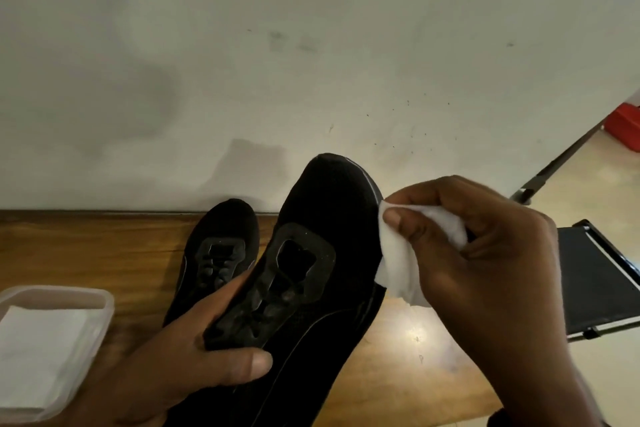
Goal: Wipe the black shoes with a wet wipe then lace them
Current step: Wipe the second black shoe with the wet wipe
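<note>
Curled round the lacing panel of the black shoe [322,204], the left hand [194,354] grips it with the thumb lying across the near side of the upper and the fingers wrapped over the left side. The right hand [485,253] pinches a white wet wipe [398,263] between thumb and bunched fingers. At the far left a clear plastic tub [105,302] sits on the wooden table [86,250], open on top, with folded white sheets [41,350] lying flat inside it. Just right of the tub is the left hand, and behind its fingers a second black shoe [221,218] rests on the table, toe toward the pale wall [311,45], close beside the held shoe's left side. The held shoe runs from the bottom edge up the middle of the view, toe pointing away, its heel out of sight. On its right side, near the toe, the wipe lies against the edge by the sole, with the right thumb pressing on it. Further right, beyond the table's edge, a black framed panel [595,284] shows against the pale floor [588,177], and a red object [625,126] sits at the right border, too cropped to identify
</note>
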